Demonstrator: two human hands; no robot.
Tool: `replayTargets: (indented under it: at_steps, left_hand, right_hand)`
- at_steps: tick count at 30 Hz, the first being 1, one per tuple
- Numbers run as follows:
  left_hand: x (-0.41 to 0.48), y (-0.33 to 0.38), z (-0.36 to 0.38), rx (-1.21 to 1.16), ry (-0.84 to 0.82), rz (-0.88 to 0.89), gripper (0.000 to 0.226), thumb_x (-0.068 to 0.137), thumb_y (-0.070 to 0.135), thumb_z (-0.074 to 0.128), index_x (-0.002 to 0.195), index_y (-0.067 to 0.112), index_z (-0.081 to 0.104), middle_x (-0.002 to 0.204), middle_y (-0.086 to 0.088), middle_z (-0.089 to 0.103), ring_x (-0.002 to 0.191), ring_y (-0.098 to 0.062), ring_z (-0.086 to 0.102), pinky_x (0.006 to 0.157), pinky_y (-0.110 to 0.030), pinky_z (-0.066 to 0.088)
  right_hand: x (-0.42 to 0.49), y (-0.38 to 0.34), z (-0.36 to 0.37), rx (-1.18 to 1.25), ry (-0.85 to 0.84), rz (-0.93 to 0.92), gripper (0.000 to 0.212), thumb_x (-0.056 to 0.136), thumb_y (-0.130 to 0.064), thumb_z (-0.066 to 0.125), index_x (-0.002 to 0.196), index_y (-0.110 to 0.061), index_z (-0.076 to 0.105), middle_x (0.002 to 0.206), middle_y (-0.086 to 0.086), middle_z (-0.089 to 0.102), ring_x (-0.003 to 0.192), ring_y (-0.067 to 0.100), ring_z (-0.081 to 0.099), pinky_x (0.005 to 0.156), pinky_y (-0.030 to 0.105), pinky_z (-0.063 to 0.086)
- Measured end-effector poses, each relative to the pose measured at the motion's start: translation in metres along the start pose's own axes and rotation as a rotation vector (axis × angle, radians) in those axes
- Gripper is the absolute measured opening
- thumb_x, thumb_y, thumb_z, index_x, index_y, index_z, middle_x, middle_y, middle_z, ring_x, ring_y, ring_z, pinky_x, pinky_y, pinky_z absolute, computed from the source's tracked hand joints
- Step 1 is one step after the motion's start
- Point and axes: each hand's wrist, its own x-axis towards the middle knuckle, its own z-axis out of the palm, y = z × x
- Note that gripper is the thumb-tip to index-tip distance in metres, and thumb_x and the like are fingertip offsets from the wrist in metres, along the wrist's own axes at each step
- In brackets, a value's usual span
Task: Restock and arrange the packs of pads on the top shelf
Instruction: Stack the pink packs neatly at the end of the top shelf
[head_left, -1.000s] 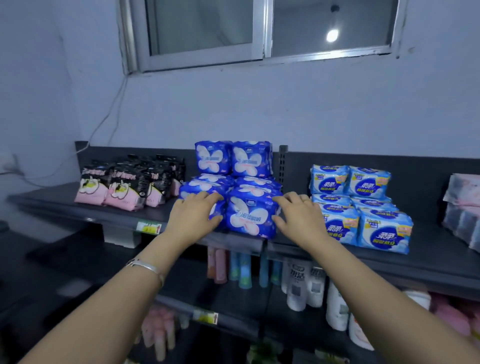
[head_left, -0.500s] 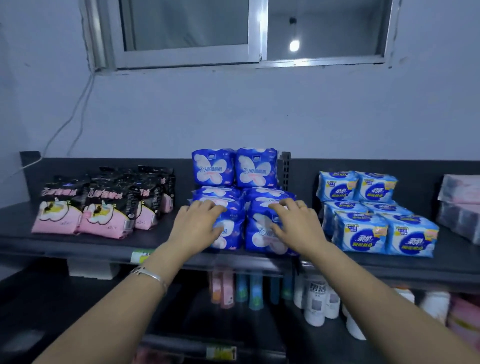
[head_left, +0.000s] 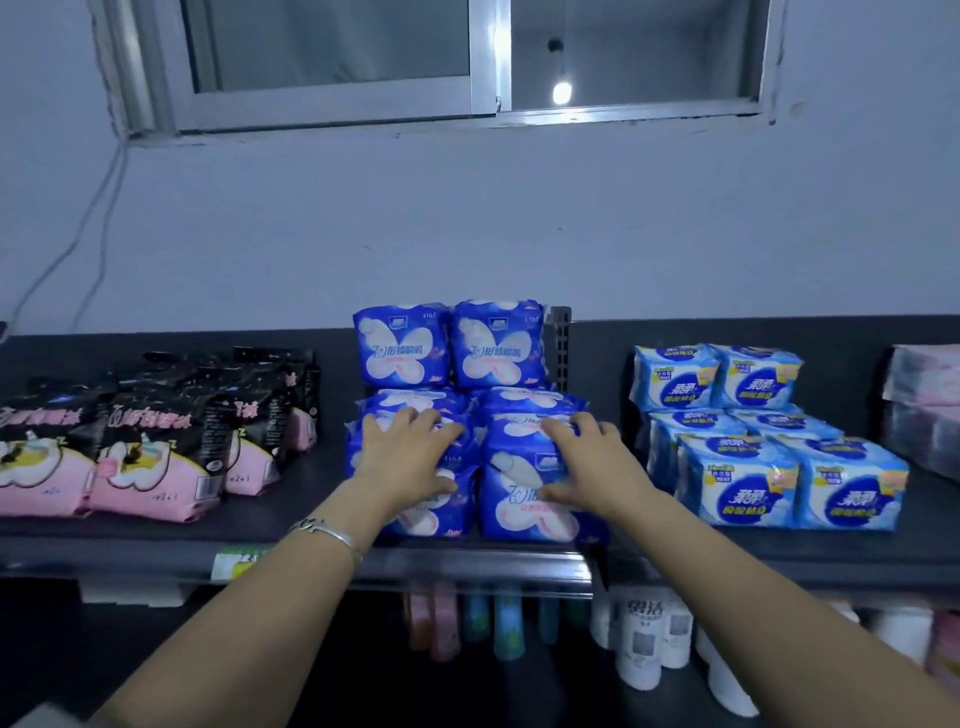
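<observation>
Dark blue packs of pads stand in the middle of the dark top shelf (head_left: 317, 499). Two upright packs (head_left: 449, 345) sit at the back, with more lying below them. At the front, my left hand (head_left: 405, 460) grips the left front pack (head_left: 460, 457), fingers over its top and thumb on its face. My right hand (head_left: 589, 462) holds the right front pack (head_left: 522, 501) the same way. The two front packs stand side by side, touching, close to the shelf's front edge.
Pink-and-black packs (head_left: 150, 467) fill the shelf's left part. Light blue packs (head_left: 743, 486) are stacked on the right, and a wrapped pink bundle (head_left: 924, 405) lies at the far right. Below are tubes (head_left: 506, 623) and white bottles (head_left: 639, 639). A window sits above.
Both hands stayed on the front dark blue packs and squared them up; the tilted right pack now stands straight beside the left one. My view shifted left and closer.
</observation>
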Motion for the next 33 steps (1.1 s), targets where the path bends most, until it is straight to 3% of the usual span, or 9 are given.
replayTargets:
  at_steps: [6, 14, 18, 20, 25, 29, 33]
  left_hand:
    - [-0.002, -0.025, 0.011, -0.048, 0.071, -0.036, 0.056, 0.088, 0.045, 0.057, 0.137, 0.038, 0.031, 0.137, 0.01, 0.038, 0.127, -0.019, 0.035, 0.094, -0.047, 0.04]
    - [0.011, -0.036, 0.012, -0.072, 0.052, 0.049, 0.06, 0.084, 0.057, 0.051, 0.137, 0.036, 0.033, 0.133, 0.004, 0.039, 0.122, -0.021, 0.037, 0.097, -0.045, 0.033]
    - [0.023, -0.047, 0.002, -0.143, 0.018, 0.087, 0.086, 0.066, 0.085, 0.015, 0.133, 0.036, 0.038, 0.132, 0.007, 0.045, 0.123, -0.018, 0.041, 0.097, -0.043, 0.032]
    - [0.029, -0.053, -0.003, -0.201, -0.005, 0.13, 0.096, 0.057, 0.085, 0.003, 0.131, 0.038, 0.041, 0.131, 0.009, 0.047, 0.123, -0.016, 0.042, 0.098, -0.042, 0.031]
    - [0.059, -0.069, -0.003, -0.317, -0.027, 0.146, 0.051, 0.094, 0.06, 0.027, 0.135, 0.036, 0.044, 0.14, 0.006, 0.043, 0.129, -0.017, 0.037, 0.105, -0.042, 0.029]
    - [0.081, -0.065, 0.0, -0.277, -0.185, 0.074, 0.054, 0.093, 0.058, 0.036, 0.143, 0.038, 0.032, 0.149, 0.005, 0.033, 0.135, -0.023, 0.031, 0.107, -0.047, 0.028]
    - [0.095, -0.065, 0.012, -0.299, -0.346, 0.066, 0.056, 0.092, 0.059, 0.035, 0.145, 0.04, 0.028, 0.154, 0.005, 0.025, 0.138, -0.024, 0.028, 0.11, -0.047, 0.026]
  right_hand:
    - [0.009, -0.025, 0.009, -0.067, 0.07, -0.022, 0.079, 0.081, -0.051, 0.066, 0.145, -0.031, 0.024, 0.145, 0.006, 0.03, 0.136, 0.037, 0.023, 0.089, 0.044, 0.047]
    - [0.019, -0.038, 0.007, -0.166, 0.046, -0.003, 0.078, 0.079, -0.061, 0.061, 0.143, -0.033, 0.026, 0.14, 0.004, 0.036, 0.13, 0.035, 0.033, 0.087, 0.042, 0.046]
    - [0.019, -0.042, -0.006, -0.247, 0.07, 0.042, 0.068, 0.082, -0.079, 0.031, 0.133, -0.036, 0.044, 0.132, 0.001, 0.047, 0.121, 0.028, 0.044, 0.1, 0.047, 0.03]
    - [0.023, -0.042, -0.012, -0.221, 0.115, 0.074, 0.067, 0.083, -0.078, 0.024, 0.131, -0.037, 0.048, 0.132, -0.001, 0.048, 0.122, 0.026, 0.044, 0.101, 0.045, 0.028]
    - [0.046, -0.028, -0.024, -0.049, 0.101, 0.174, 0.06, 0.092, -0.065, 0.027, 0.14, -0.031, 0.042, 0.142, 0.001, 0.04, 0.129, 0.027, 0.039, 0.101, 0.043, 0.036]
    - [0.074, -0.019, -0.035, 0.157, -0.058, 0.337, 0.063, 0.092, -0.063, 0.038, 0.143, -0.025, 0.038, 0.146, 0.01, 0.036, 0.129, 0.031, 0.042, 0.1, 0.041, 0.038]
    - [0.095, -0.024, -0.028, 0.151, -0.25, 0.312, 0.065, 0.094, -0.055, 0.044, 0.143, -0.014, 0.038, 0.146, 0.008, 0.042, 0.13, 0.026, 0.044, 0.103, 0.033, 0.036]
